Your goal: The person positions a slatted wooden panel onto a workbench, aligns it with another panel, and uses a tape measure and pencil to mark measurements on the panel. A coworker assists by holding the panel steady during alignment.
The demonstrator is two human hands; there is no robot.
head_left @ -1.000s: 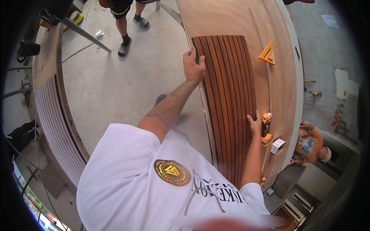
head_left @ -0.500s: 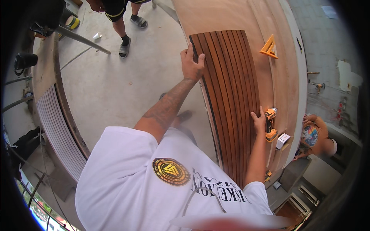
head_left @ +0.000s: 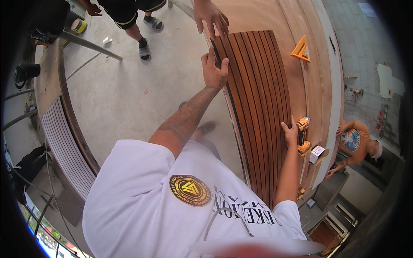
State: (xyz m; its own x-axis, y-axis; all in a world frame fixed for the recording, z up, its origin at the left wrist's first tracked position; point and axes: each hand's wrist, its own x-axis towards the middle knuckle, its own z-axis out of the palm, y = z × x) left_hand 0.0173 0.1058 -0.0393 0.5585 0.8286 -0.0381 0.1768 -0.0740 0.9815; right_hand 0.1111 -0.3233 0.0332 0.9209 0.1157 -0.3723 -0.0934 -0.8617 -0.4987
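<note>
A long brown slatted wood panel (head_left: 257,99) with dark grooves lies along the plywood bench in front of me. My left hand (head_left: 215,72) is closed on its left edge near the far end, thumb on top and fingers along the side. Farther down, my right hand (head_left: 290,132) grips the opposite edge, beside an orange and black cordless drill (head_left: 303,136). A co-worker's hand (head_left: 211,18) reaches in from the top and touches the panel's far left corner. The panel's near end is hidden by my shirt.
On the plywood bench (head_left: 249,15) are an orange triangular square (head_left: 302,49) and a small white box (head_left: 317,154). A co-worker (head_left: 356,139) bends at the right side. To the left, a pale grooved panel (head_left: 69,148) rests on another bench. A metal pipe (head_left: 92,44) crosses the floor.
The co-worker's hand has come in from the top onto the panel's far corner. My hands keep their hold, and the panel has barely shifted.
</note>
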